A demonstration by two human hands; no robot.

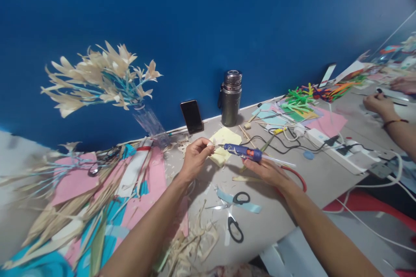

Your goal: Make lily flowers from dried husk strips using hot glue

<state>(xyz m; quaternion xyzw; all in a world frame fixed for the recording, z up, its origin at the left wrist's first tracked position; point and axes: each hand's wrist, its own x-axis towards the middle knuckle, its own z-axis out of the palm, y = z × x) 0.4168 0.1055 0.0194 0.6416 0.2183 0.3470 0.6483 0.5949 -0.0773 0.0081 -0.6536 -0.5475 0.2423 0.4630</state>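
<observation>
In my right hand (264,169) is a blue hot glue gun (242,151), a clear glue stick poking out of its back end. Its nozzle points left and meets the fingertips of my left hand (196,156). Those fingers are pinched round a small pale piece (212,145), too small to name, at the nozzle tip. Under the gun lies a crumpled yellow paper (224,136). Below both hands, black-handled scissors (232,212) rest opened on a light blue ribbon strip (255,207).
Dried husk flowers stand in a clear vase (151,123). A phone (191,117) and a steel flask (231,99) are by the wall. Cables run to a white power strip (338,151). Husk strips (191,242) litter the front. At right, another person's hand (378,104) works.
</observation>
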